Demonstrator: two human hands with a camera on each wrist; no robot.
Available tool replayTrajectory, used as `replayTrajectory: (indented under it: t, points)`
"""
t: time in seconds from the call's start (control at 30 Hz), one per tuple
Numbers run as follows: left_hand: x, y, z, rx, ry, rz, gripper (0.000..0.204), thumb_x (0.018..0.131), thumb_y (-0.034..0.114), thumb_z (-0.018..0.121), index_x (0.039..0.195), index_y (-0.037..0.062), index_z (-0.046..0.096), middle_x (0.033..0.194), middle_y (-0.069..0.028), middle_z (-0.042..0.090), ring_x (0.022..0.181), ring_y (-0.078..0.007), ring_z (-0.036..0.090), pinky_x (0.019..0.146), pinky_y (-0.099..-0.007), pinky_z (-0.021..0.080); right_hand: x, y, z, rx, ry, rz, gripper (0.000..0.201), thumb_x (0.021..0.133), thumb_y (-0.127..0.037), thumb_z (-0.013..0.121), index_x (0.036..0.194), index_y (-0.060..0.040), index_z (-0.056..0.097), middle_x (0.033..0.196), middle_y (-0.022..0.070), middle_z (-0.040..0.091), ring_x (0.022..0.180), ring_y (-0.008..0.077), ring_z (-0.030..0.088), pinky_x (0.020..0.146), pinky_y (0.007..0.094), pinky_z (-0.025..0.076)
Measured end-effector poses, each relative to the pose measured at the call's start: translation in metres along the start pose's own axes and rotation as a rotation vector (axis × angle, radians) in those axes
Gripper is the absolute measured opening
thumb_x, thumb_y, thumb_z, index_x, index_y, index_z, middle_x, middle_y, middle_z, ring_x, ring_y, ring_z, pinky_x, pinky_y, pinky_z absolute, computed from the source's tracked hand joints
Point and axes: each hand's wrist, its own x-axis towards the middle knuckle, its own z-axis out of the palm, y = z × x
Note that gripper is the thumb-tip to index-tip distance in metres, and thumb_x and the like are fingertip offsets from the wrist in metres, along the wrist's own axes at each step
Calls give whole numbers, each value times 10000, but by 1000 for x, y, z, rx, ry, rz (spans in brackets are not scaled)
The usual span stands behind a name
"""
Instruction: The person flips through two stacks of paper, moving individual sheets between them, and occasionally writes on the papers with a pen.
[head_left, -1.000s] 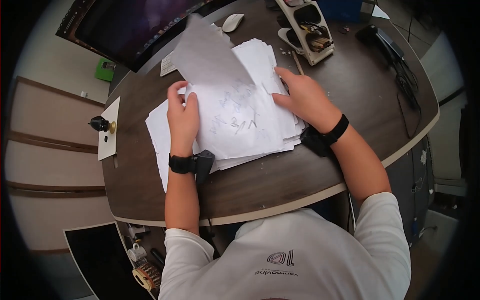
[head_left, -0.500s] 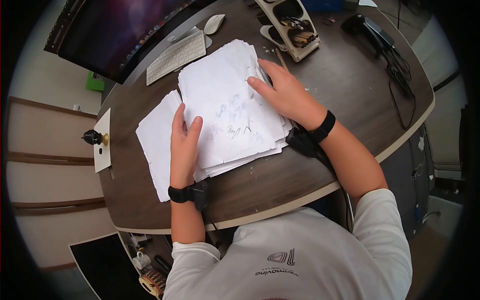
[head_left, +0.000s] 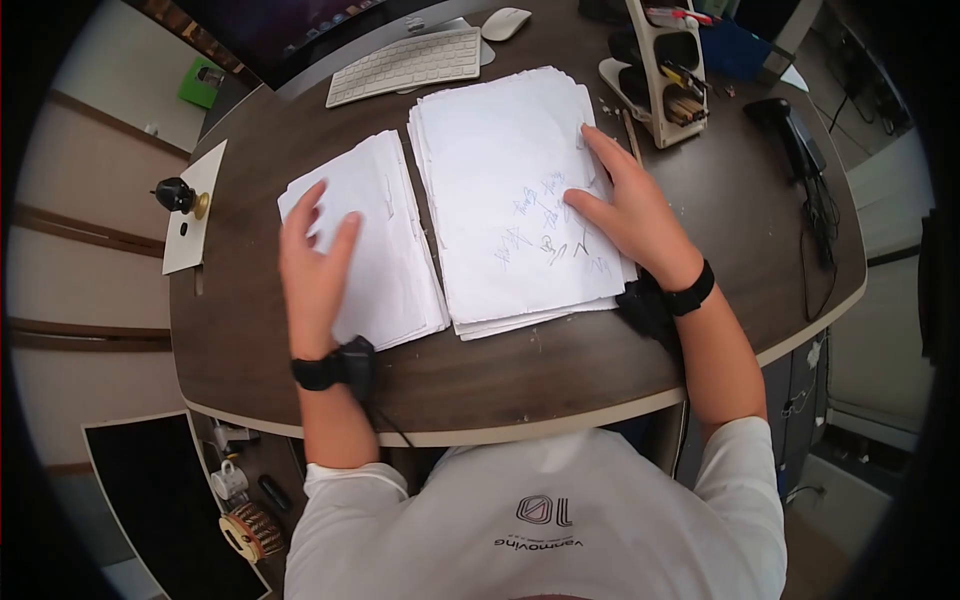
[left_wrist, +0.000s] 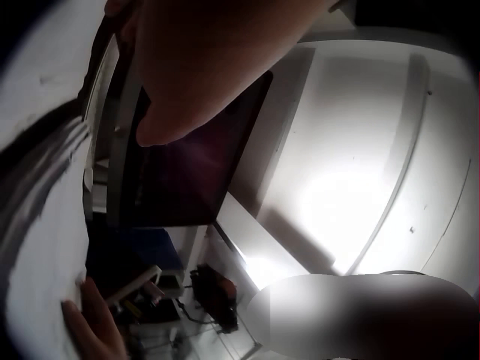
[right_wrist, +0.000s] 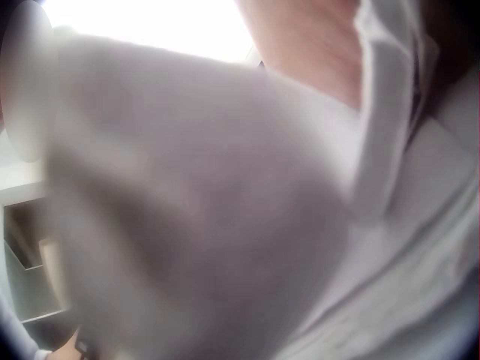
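Two stacks of white paper lie side by side on the desk in the head view. My left hand (head_left: 315, 265) is over the left stack (head_left: 385, 290), thumb and fingers spread apart with nothing between them. On the right stack (head_left: 500, 140), the top sheet bears blue and dark handwriting (head_left: 545, 225) in its lower right part. My right hand (head_left: 640, 215) rests at that stack's right edge, its thumb over the top sheet and its fingers extended along the side. Blurred, curling paper (right_wrist: 202, 187) fills most of the right wrist view.
Behind the stacks are a keyboard (head_left: 405, 68), a mouse (head_left: 506, 24) and a monitor (head_left: 300, 45). A pen holder (head_left: 668, 90) stands at the back right, near a black handset with a cable (head_left: 800, 150). A white board with a black knob (head_left: 178, 195) is at far left.
The lifted sheet came down onto the left stack as my left hand moved left. The right stack's written top sheet lies flat; my right hand stays at its edge.
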Motion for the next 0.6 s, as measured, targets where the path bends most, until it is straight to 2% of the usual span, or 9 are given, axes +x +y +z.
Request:
replayTrajectory:
  t: [0.07,0.1,0.17,0.2,0.27,0.3,0.37,0.5,0.6]
  points:
    - [9,-50,-31,362,47,-94,564,918,350,832,1337,9,668,1322,-190,631,1160,-297,644,993,-423,520,0,0,-1,-1,-11,4,739,907,-185,804,1540,39,495,1593,269,510,1460,415,516,1204,428,434]
    - [8,-59,-40,360,53,-102,564,918,350,832,1337,9,668,1322,-190,631,1160,-297,644,993,-423,520,0,0,0,-3,-19,-2,739,907,-185,804,1540,39,495,1593,269,510,1460,415,516,1204,428,434]
    - [6,-74,-51,570,-23,-311,570,878,365,865,1260,-12,673,1169,-174,662,1001,-294,663,892,-417,552,1,0,0,-8,-14,29,695,924,-186,805,1523,28,524,1571,264,537,1438,402,544,1186,418,449]
    - [7,-80,-54,567,-24,-324,570,878,365,865,1260,-12,673,1169,-174,662,1001,-294,663,892,-417,552,1,-3,0,-11,-27,28,695,924,-186,805,1523,28,524,1571,264,537,1438,402,544,1186,418,449]
    - [5,-90,-58,439,-18,-372,556,851,360,888,1199,-18,675,984,-129,674,824,-250,649,775,-391,557,3,-9,-1,35,-14,60,667,936,-195,808,1507,27,543,1545,259,565,1422,381,563,1171,408,457]
    - [3,-93,-59,430,-10,-402,556,851,360,888,1199,-18,675,984,-129,674,824,-250,649,775,-391,557,3,-9,0,11,-12,51,658,946,-199,810,1501,35,546,1536,258,572,1419,363,567,1169,406,453]
    - [5,-96,-57,267,-29,-347,490,863,315,878,1153,-28,683,799,-72,622,714,-201,605,693,-356,527,3,-2,2,-13,-30,23,658,945,-202,813,1498,39,549,1535,261,572,1417,367,570,1170,409,452]
    - [7,-106,-57,186,-38,-369,387,889,264,851,1077,-37,696,736,-41,583,686,-164,554,667,-341,496,4,-3,4,-22,-22,24,657,949,-222,817,1487,52,559,1549,274,559,1428,377,563,1184,414,437]
    - [6,-97,-55,201,16,-283,327,931,239,806,1015,-57,693,729,-66,612,675,-169,525,654,-352,479,4,-5,1,-28,-8,19,653,957,-241,808,1489,49,562,1555,282,552,1433,386,559,1186,414,435]
